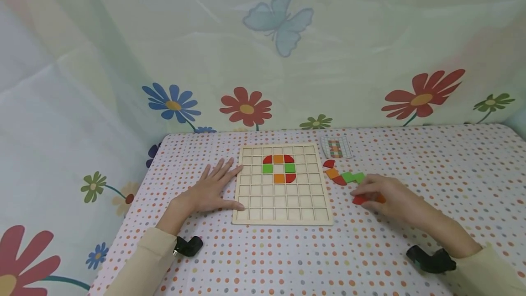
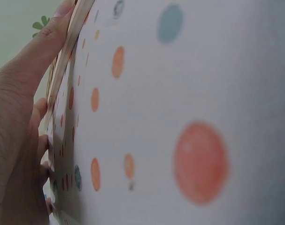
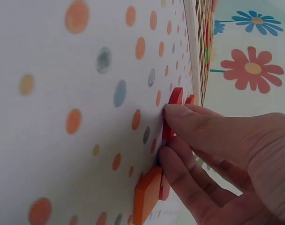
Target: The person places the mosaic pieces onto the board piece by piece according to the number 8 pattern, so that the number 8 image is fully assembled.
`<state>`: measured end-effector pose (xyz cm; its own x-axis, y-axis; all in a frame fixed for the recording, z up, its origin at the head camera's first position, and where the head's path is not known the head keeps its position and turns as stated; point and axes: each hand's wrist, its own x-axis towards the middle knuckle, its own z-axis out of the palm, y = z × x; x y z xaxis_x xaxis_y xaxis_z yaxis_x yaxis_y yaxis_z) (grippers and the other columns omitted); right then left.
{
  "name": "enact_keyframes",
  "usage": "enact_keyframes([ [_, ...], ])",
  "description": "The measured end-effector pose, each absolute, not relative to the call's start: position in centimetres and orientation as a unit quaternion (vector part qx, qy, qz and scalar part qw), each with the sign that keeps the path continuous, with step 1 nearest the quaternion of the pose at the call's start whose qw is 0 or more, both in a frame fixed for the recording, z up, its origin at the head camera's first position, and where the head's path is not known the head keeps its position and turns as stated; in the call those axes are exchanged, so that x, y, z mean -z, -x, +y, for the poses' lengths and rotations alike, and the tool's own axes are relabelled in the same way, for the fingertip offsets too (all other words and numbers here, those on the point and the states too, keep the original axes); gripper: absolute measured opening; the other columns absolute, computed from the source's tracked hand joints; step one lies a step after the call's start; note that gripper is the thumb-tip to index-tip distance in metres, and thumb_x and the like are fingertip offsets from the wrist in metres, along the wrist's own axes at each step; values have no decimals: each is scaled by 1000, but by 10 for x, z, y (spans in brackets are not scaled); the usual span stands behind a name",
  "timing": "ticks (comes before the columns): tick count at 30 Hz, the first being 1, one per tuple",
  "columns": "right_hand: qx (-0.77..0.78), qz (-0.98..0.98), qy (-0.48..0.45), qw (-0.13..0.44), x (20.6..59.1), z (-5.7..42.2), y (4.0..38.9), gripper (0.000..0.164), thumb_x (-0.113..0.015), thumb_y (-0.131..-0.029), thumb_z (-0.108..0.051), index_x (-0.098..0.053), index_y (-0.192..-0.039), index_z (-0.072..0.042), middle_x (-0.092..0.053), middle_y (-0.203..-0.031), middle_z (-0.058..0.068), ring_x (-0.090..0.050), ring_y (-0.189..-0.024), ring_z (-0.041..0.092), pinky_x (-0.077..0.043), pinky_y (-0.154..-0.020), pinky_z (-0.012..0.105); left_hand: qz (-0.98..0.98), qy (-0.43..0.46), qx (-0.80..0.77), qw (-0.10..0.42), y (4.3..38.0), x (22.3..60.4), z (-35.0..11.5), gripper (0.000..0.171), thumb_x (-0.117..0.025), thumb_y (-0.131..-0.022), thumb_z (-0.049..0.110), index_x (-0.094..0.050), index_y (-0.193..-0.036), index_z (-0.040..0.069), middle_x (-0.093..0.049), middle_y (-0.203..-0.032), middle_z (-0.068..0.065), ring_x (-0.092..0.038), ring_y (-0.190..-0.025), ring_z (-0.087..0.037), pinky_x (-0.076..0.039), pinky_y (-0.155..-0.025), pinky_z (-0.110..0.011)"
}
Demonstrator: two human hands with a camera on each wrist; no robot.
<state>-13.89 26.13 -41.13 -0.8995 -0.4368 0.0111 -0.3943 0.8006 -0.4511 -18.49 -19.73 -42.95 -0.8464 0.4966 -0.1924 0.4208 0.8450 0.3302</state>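
Note:
A pale wooden grid board (image 1: 256, 214) lies flat on the table. Several red, orange and green tiles form a ring on it, with a bare square in the middle and a gap at the ring's lower left corner. My left hand (image 1: 209, 191) is spread, with the thumb and fingertips on the board's left edge. To the right of the board, my right hand (image 1: 392, 198) pinches a red quarter-circle tile (image 3: 175, 97) low at the tabletop. An orange tile (image 3: 147, 196) lies under that hand, partly hidden, with another reddish tile against it.
Loose tiles lie right of the board: a red quarter-circle (image 1: 329, 163), an orange one (image 1: 331, 174), another red one (image 1: 339, 180) and green squares (image 1: 347, 177). Behind them is a card (image 1: 336, 147) printed with a coloured grid pattern. A dotted cloth (image 1: 263, 259) covers the table.

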Motion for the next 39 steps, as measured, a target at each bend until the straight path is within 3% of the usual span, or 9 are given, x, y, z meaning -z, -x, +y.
enact_keyframes([
  [7, 215, 943, 244, 69, 405, 255, 144, 25, -87, -82, -2, -81, -105, -7, -66, -98, -3, -55, -84, 12, -52, -69, 28, 952, -234, -138, 141, 184, 429, -199, 110, -72, -85, 72, -20, -169, 25, -5, -176, -10, 3, -161, -36, 4, -126, -64],
  [16, 253, 941, 222, 47, 408, 258, 144, 25, -91, -76, 1, -79, -96, -9, -66, -91, -5, -59, -78, 10, -55, -65, 26, 952, -237, -137, 136, 185, 430, -201, 109, -72, -85, 72, -20, -169, 26, -5, -176, -10, 3, -162, -35, 4, -126, -63],
  [24, 274, 929, 238, 69, 401, 251, 142, 29, -88, -80, 0, -82, -105, -13, -71, -98, -7, -56, -81, 8, -52, -67, 24, 953, -237, -133, 138, 186, 430, -200, 110, -72, -84, 73, -19, -169, 26, -5, -176, -9, 4, -162, -35, 4, -127, -63],
  [27, 281, 925, 248, 61, 395, 242, 144, 28, -87, -81, -1, -83, -105, -13, -70, -95, -7, -62, -87, 16, -57, -74, 30, 952, -238, -130, 139, 187, 429, -199, 111, -71, -85, 73, -19, -170, 26, -5, -176, -9, 4, -162, -35, 4, -127, -63],
  [30, 296, 919, 255, 48, 388, 227, 149, 26, -88, -81, 1, -83, -103, -12, -67, -88, -7, -60, -84, 20, -57, -71, 32, 952, -239, -128, 141, 187, 429, -198, 111, -71, -85, 74, -18, -170, 26, -4, -176, -9, 5, -162, -35, 4, -127, -62],
  [34, 319, 906, 279, 30, 381, 203, 160, 22, -89, -80, 1, -82, -98, -10, -69, -89, -8, -58, -81, 14, -55, -67, 25, 951, -240, -131, 141, 187, 430, -197, 111, -71, -85, 73, -18, -170, 26, -4, -176, -9, 5, -162, -34, 4, -127, -62],
  [39, 341, 891, 299, 27, 378, 175, 174, 16, -87, -82, 0, -83, -94, -9, -72, -89, -6, -64, -84, 12, -58, -73, 26, 951, -243, -132, 140, 186, 432, -197, 110, -71, -85, 73, -18, -170, 26, -3, -176, -9, 6, -162, -34, 4, -127, -63],
])
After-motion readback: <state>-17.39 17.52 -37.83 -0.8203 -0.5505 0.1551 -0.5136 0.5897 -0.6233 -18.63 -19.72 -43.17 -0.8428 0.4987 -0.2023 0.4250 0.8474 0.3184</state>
